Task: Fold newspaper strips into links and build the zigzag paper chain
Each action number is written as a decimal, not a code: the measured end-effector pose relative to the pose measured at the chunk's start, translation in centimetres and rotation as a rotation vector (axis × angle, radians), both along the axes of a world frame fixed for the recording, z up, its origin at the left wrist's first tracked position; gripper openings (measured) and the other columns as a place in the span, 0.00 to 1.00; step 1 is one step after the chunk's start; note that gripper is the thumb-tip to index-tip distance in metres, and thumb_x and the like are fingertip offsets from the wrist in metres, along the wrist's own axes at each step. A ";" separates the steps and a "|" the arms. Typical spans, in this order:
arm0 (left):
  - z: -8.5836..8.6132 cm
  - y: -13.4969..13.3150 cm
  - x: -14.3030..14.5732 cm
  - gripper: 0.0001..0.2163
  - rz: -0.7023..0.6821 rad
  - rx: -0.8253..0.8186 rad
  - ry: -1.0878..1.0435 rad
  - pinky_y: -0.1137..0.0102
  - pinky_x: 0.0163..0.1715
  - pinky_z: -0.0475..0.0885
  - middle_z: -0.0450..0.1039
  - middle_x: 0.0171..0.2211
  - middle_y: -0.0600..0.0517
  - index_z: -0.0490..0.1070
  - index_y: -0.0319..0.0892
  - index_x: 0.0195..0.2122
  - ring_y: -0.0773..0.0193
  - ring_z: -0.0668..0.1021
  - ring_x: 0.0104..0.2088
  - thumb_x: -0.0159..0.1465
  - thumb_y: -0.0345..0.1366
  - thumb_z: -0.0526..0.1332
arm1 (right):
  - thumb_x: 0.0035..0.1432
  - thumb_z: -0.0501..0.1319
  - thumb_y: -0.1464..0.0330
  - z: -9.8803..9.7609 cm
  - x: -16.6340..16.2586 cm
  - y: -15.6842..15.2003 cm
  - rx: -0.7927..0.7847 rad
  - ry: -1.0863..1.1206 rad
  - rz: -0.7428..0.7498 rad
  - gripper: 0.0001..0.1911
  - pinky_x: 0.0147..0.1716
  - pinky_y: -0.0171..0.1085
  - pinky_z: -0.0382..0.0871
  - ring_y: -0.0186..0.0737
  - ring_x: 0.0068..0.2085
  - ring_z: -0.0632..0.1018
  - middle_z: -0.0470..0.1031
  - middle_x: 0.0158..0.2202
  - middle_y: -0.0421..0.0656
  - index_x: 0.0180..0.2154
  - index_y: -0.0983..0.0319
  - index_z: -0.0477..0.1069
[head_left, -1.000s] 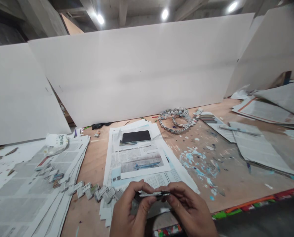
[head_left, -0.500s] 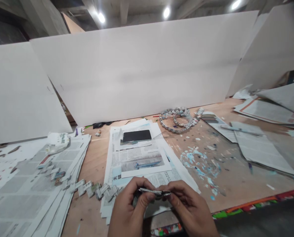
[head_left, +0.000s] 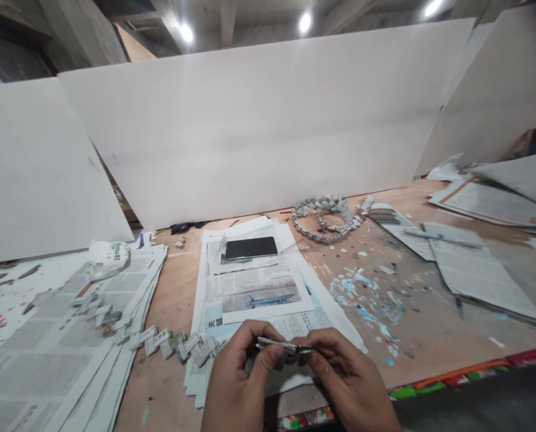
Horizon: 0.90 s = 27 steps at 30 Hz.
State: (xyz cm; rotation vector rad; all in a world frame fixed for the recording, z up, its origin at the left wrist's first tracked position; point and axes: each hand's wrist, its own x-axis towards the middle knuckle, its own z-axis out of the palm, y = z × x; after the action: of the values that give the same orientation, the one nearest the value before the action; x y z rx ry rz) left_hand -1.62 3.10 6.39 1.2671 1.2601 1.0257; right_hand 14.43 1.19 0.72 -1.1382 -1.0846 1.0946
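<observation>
At the table's near edge, both hands are closed on the end of a zigzag chain of folded newspaper strips (head_left: 159, 342). My left hand (head_left: 245, 372) pinches the chain end between thumb and forefinger. Close beside it, my right hand (head_left: 344, 372) pinches a small folded paper strip (head_left: 302, 350) where it meets the chain. From my left hand the chain runs off to the left, over the table and onto newspapers. The underside of the joint is hidden by my fingers. Beyond my hands, a black phone (head_left: 251, 247) lies on a stack of printed sheets (head_left: 268, 318).
A coiled paper chain (head_left: 324, 219) lies against the white board (head_left: 268, 126). Stacked newspapers (head_left: 78, 342) with a crumpled plastic bag (head_left: 109, 259) are at left. At right are newspaper sheets (head_left: 488, 270), a pen-like cutter (head_left: 443, 237) and blue paint flecks (head_left: 362, 300).
The pinched strip has tilted slightly, its left end a little higher than before. Both hands stay nearly in place; the view has shifted slightly.
</observation>
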 end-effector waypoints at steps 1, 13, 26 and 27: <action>0.0 0.0 0.0 0.05 0.003 0.002 -0.002 0.71 0.36 0.67 0.78 0.30 0.55 0.75 0.44 0.34 0.59 0.78 0.35 0.64 0.38 0.64 | 0.61 0.66 0.52 0.0 0.0 0.0 0.001 -0.006 0.003 0.16 0.38 0.33 0.79 0.42 0.35 0.83 0.82 0.32 0.43 0.35 0.58 0.80; -0.2 -0.4 0.6 0.07 0.089 0.027 0.066 0.71 0.36 0.67 0.77 0.29 0.56 0.75 0.46 0.34 0.60 0.78 0.33 0.64 0.43 0.65 | 0.60 0.67 0.51 0.0 -0.1 0.0 0.000 -0.027 -0.010 0.17 0.36 0.32 0.79 0.42 0.34 0.84 0.84 0.31 0.42 0.35 0.58 0.80; -3.5 -1.7 2.2 0.07 0.297 0.511 0.172 0.55 0.61 0.68 0.82 0.36 0.55 0.77 0.51 0.36 0.58 0.82 0.41 0.67 0.33 0.61 | 0.60 0.67 0.51 0.0 0.0 -0.1 0.035 -0.077 -0.054 0.17 0.37 0.34 0.82 0.45 0.35 0.86 0.87 0.34 0.45 0.40 0.56 0.83; -3.5 -1.6 2.2 0.06 0.294 0.505 0.144 0.55 0.62 0.67 0.82 0.36 0.54 0.78 0.51 0.36 0.58 0.82 0.41 0.67 0.33 0.62 | 0.60 0.67 0.51 0.0 0.0 -0.1 0.036 -0.088 -0.054 0.17 0.38 0.34 0.82 0.45 0.36 0.86 0.87 0.35 0.45 0.40 0.56 0.83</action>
State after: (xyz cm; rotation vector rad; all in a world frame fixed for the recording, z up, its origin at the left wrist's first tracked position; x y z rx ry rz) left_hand 0.59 1.50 2.85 1.5862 1.3743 1.5572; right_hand 14.42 1.12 0.70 -1.1899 -1.1314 0.9873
